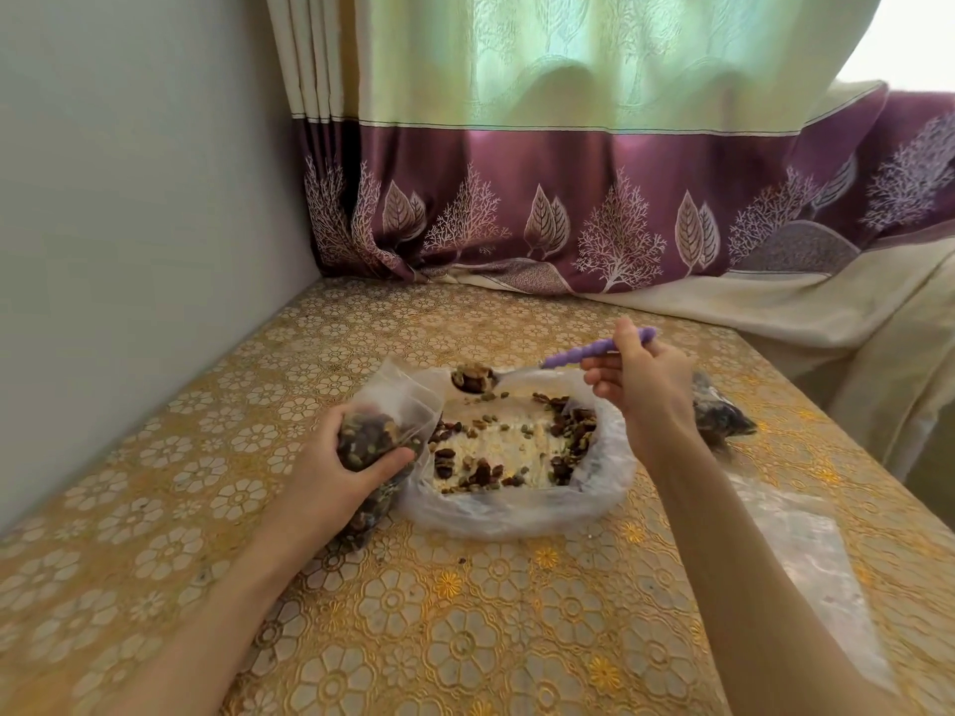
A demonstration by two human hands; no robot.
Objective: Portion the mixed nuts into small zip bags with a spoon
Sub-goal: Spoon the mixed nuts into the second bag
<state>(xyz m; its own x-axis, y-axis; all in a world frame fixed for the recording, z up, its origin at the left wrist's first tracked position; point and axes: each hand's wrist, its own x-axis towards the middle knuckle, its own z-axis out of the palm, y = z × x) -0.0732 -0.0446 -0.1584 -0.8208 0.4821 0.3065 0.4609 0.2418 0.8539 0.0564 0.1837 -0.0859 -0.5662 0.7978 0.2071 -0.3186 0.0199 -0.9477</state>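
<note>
Left hand [336, 467] wraps a small zip bag [382, 431], part-filled with nuts, mouth open toward the large plastic bag [517, 514] of mixed nuts [568, 436] just beside it. Beyond, right hand [641, 385] pinches the purple spoon [568, 356], its loaded bowl poised near the bag's mouth.

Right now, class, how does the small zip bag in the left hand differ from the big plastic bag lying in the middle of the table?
The zip bag is small and packed with nuts; the big bag is wide and holds only a thin scatter. The zip bag is gripped by the left hand and tilted; the big bag lies flat on the table, rim rolled down. The spoon, held by the right hand, hovers over the big bag. Both are clear plastic.
</note>
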